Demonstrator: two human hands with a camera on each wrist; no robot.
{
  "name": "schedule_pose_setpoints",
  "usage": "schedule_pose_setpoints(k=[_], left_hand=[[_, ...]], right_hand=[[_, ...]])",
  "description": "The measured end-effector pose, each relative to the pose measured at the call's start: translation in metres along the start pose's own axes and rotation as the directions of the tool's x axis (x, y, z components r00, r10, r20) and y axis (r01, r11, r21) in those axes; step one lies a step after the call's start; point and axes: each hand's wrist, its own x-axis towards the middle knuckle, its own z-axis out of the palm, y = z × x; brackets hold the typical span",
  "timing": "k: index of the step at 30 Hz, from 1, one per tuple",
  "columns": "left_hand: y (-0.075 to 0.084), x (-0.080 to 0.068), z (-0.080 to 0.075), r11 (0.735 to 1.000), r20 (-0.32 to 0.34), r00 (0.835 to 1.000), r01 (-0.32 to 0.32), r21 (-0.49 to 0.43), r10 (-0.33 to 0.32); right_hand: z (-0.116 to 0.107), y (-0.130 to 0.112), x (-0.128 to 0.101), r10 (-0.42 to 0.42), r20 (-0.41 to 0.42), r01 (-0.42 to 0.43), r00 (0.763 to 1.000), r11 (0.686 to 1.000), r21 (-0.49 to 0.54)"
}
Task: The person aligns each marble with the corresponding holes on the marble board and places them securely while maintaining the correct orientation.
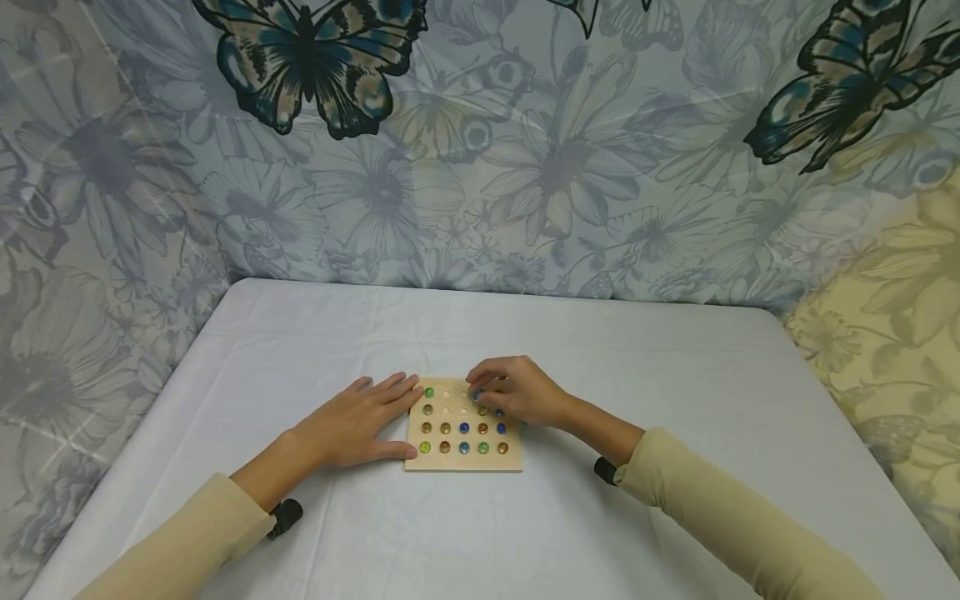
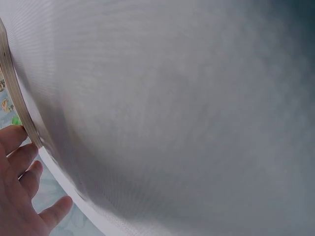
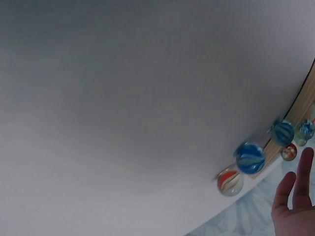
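A square wooden board [image 1: 463,460] with rows of small coloured marbles [image 1: 464,428] lies mid-worktop [image 1: 675,375], on a white cloth. The left hand [image 1: 358,423] rests flat against its left edge; the right hand [image 1: 516,390] curls over the far marbles, grip unclear. Butterfly-and-flower fabric [image 1: 480,150] hangs behind.

Your board [image 1: 462,461] lies on the table [image 1: 675,383], near its middle and toward you. Marbles [image 1: 463,447] sit in its holes, filling the two near rows. Your left hand [image 1: 356,425] rests flat against the board's left edge; your right hand [image 1: 517,392] sits over its far right corner. A curtain [image 1: 480,167] hangs behind the table.
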Motion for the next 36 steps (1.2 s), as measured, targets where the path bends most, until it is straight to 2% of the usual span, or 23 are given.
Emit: schedule_pose_setpoints(k=[8,20,29,36], left_hand=[[-0.001,0.001,0.001,1.000,-0.007,1.000,-0.012,-0.012,0.012],[-0.001,0.000,0.000,1.000,0.005,1.000,-0.007,-0.014,0.007],[0.001,0.000,0.001,1.000,-0.005,1.000,-0.010,-0.005,0.010],[0.001,0.000,0.001,1.000,-0.004,1.000,-0.014,-0.002,0.014]], right_hand=[[0.009,-0.003,0.005,-0.018,0.061,0.018,0.998,1.000,-0.002],[0.016,-0.008,0.006,-0.005,0.084,0.010,0.996,0.999,-0.050],[0.002,-0.008,0.002,-0.004,0.020,0.004,1.000,0.999,-0.045],[-0.016,-0.002,-0.013,0.023,-0.028,-0.024,0.999,0.998,-0.052]])
